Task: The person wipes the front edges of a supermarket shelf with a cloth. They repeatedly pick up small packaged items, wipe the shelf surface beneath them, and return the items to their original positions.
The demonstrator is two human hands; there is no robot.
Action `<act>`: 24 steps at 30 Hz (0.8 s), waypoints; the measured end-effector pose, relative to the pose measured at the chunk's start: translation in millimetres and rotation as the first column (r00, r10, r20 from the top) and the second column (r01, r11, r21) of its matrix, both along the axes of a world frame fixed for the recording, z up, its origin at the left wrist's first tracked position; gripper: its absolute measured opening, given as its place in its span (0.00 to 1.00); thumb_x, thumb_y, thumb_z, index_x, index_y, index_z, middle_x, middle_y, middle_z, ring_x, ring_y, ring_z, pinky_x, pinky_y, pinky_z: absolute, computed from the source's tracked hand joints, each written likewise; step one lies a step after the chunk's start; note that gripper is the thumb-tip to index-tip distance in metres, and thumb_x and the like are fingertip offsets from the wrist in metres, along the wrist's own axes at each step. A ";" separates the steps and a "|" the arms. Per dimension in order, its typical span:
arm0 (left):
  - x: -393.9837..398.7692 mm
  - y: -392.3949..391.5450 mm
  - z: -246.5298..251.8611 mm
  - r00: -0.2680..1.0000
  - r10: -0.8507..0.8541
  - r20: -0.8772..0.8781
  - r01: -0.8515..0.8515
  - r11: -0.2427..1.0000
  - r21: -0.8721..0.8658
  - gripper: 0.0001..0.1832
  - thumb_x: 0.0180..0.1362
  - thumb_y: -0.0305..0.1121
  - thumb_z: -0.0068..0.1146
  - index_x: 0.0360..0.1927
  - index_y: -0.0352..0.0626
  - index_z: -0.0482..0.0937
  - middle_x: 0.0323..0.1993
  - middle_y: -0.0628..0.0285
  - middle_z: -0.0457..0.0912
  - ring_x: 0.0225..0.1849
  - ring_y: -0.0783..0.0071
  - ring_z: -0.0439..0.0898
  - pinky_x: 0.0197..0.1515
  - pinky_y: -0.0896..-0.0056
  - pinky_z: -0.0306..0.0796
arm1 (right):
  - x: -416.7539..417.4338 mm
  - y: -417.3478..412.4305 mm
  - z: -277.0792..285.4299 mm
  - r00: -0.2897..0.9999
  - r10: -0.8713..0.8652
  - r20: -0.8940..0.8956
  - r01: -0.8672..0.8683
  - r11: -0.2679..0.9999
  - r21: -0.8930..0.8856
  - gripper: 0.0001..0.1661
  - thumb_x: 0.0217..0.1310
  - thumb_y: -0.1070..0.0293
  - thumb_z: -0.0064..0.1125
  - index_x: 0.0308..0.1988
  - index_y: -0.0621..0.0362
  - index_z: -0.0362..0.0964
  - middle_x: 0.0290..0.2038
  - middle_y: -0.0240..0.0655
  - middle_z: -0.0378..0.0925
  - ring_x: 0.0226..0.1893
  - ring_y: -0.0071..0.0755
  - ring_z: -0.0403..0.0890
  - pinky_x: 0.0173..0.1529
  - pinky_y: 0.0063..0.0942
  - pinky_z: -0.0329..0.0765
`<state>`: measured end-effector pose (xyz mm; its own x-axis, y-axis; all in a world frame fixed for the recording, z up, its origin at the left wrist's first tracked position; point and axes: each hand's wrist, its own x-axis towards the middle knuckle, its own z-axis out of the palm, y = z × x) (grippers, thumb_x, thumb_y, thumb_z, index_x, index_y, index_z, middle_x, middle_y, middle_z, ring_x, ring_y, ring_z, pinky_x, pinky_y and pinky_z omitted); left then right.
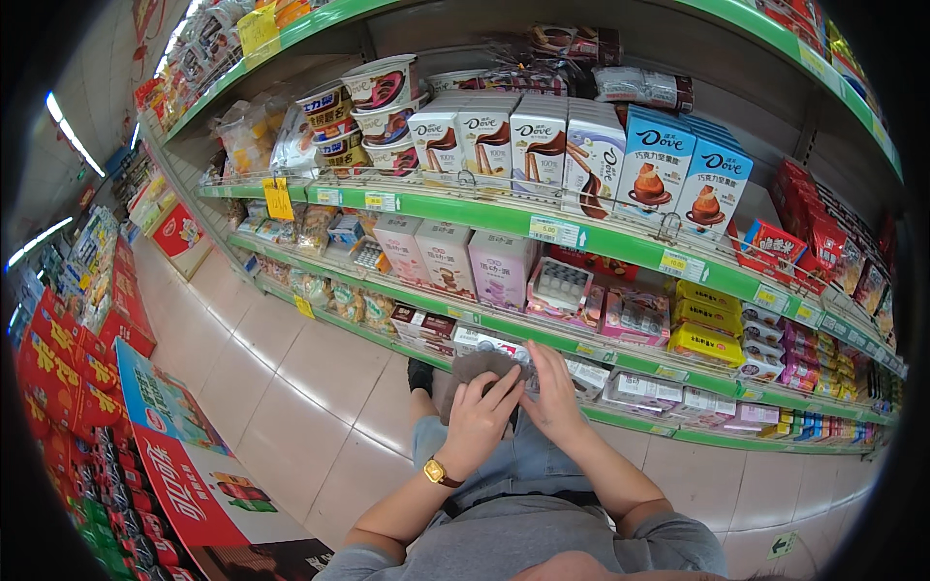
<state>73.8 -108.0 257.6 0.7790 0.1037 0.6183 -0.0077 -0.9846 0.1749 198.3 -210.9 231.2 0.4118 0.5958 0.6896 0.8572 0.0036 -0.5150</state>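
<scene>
My left hand [482,410], with a gold-faced watch [434,470] on its wrist, has its bent fingers on a grey-brown cloth [485,365] held in front of my legs. Beside it, my right hand [554,396] is raised with its fingers close together, near the cloth's right edge. The two hands almost meet, and whether the right one grips part of the cloth is hidden. Behind them, a white carton [476,338] lies on the bottom shelf, partly covered by the cloth.
Shelves with green edges [465,210] curve across in front of me. White Dove boxes [538,138] and blue Dove boxes [657,163] stand on the upper one. Below are yellow packets [705,341]. At left are a Coca-Cola display board [196,479] and soda bottles [131,508]. The floor is tiled [290,385].
</scene>
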 end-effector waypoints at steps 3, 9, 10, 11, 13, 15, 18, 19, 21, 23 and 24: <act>-3.0 6.1 -2.5 1.000 0.007 -0.013 -0.007 1.000 0.010 0.21 0.46 0.24 0.55 0.47 0.43 0.82 0.56 0.66 0.78 0.48 0.65 0.73 0.46 0.66 0.66 | -1.8 -2.5 -5.1 0.998 -0.009 -0.060 0.008 1.000 -0.021 0.48 0.40 0.79 0.70 0.63 0.61 0.58 0.55 0.49 0.67 0.56 0.56 0.69 0.59 0.41 0.70; -16.6 40.8 -6.8 0.971 0.232 0.049 -0.227 0.970 -0.091 0.24 0.46 0.20 0.54 0.50 0.44 0.81 0.56 0.64 0.78 0.48 0.61 0.73 0.49 0.63 0.67 | -1.8 -9.0 -29.7 0.771 0.121 -0.625 -0.111 0.992 0.056 0.34 0.55 0.74 0.64 0.61 0.59 0.63 0.57 0.43 0.69 0.55 0.44 0.73 0.58 0.35 0.70; -17.1 42.1 -6.0 0.964 0.258 0.072 -0.249 0.962 -0.111 0.25 0.46 0.19 0.53 0.51 0.44 0.80 0.56 0.64 0.77 0.49 0.61 0.73 0.50 0.62 0.66 | -0.7 -7.9 -40.4 0.557 0.227 -0.799 -0.183 0.972 0.148 0.31 0.60 0.72 0.62 0.61 0.59 0.63 0.57 0.41 0.69 0.55 0.41 0.73 0.59 0.34 0.69; -17.6 43.0 -5.3 0.954 0.283 0.095 -0.270 0.954 -0.132 0.26 0.46 0.19 0.52 0.52 0.44 0.79 0.57 0.64 0.77 0.50 0.61 0.73 0.50 0.62 0.66 | -1.5 -7.6 -48.5 0.294 0.314 -0.903 -0.226 0.940 0.254 0.27 0.64 0.70 0.59 0.61 0.58 0.64 0.58 0.40 0.69 0.56 0.39 0.73 0.59 0.33 0.69; -12.9 35.5 -7.8 0.965 0.231 0.125 -0.212 0.966 -0.151 0.27 0.46 0.21 0.52 0.54 0.43 0.78 0.58 0.62 0.76 0.50 0.60 0.73 0.52 0.61 0.66 | -10.4 -5.1 -48.2 -0.016 0.379 -0.925 -0.305 0.879 0.366 0.24 0.73 0.59 0.44 0.63 0.56 0.61 0.59 0.38 0.69 0.57 0.37 0.72 0.63 0.38 0.67; -4.2 22.2 -11.5 0.979 0.160 0.129 -0.136 0.975 -0.177 0.27 0.46 0.22 0.53 0.55 0.42 0.77 0.58 0.62 0.75 0.50 0.60 0.73 0.52 0.61 0.66 | -25.4 1.9 -41.3 -0.327 0.519 -0.790 -0.292 0.740 0.606 0.25 0.75 0.55 0.39 0.63 0.56 0.59 0.59 0.38 0.68 0.59 0.39 0.70 0.65 0.43 0.66; 0.9 5.0 -24.6 0.997 0.075 0.034 -0.071 0.993 -0.090 0.27 0.46 0.24 0.53 0.55 0.42 0.76 0.59 0.63 0.75 0.50 0.63 0.73 0.48 0.65 0.66 | -30.9 6.8 -44.4 -0.464 0.418 -0.781 -0.164 0.826 0.540 0.28 0.75 0.48 0.34 0.65 0.51 0.55 0.62 0.39 0.65 0.62 0.43 0.67 0.66 0.46 0.63; 1.0 0.0 -26.3 0.998 0.054 0.011 -0.053 0.995 -0.081 0.27 0.47 0.24 0.53 0.55 0.43 0.76 0.59 0.63 0.75 0.50 0.65 0.73 0.48 0.66 0.65 | -29.5 8.1 -47.4 -0.498 0.408 -0.765 -0.126 0.839 0.529 0.28 0.75 0.48 0.34 0.65 0.50 0.55 0.63 0.39 0.64 0.62 0.44 0.66 0.66 0.47 0.62; 0.0 -4.9 -27.3 0.999 0.041 -0.033 -0.044 0.995 -0.092 0.25 0.47 0.25 0.54 0.53 0.43 0.78 0.58 0.65 0.76 0.48 0.66 0.74 0.47 0.66 0.66 | -26.0 5.3 -52.2 -0.552 0.422 -0.719 -0.078 0.832 0.549 0.27 0.74 0.48 0.35 0.63 0.50 0.57 0.64 0.37 0.62 0.64 0.40 0.63 0.66 0.45 0.61; -0.6 -7.3 -30.9 0.996 0.013 -0.084 -0.021 0.996 -0.089 0.24 0.47 0.25 0.54 0.52 0.44 0.79 0.57 0.66 0.77 0.48 0.67 0.74 0.47 0.66 0.66 | -21.5 4.2 -55.8 -0.596 0.442 -0.670 -0.025 0.824 0.566 0.27 0.74 0.47 0.36 0.62 0.51 0.59 0.63 0.36 0.62 0.63 0.39 0.63 0.66 0.45 0.61; -2.7 -6.4 -33.9 0.994 -0.007 -0.113 -0.002 0.997 -0.082 0.24 0.47 0.26 0.54 0.52 0.44 0.79 0.57 0.66 0.77 0.48 0.67 0.74 0.47 0.66 0.66 | -17.0 5.3 -55.5 -0.613 0.455 -0.646 0.003 0.819 0.574 0.27 0.73 0.47 0.37 0.62 0.51 0.59 0.63 0.37 0.64 0.63 0.39 0.64 0.66 0.44 0.61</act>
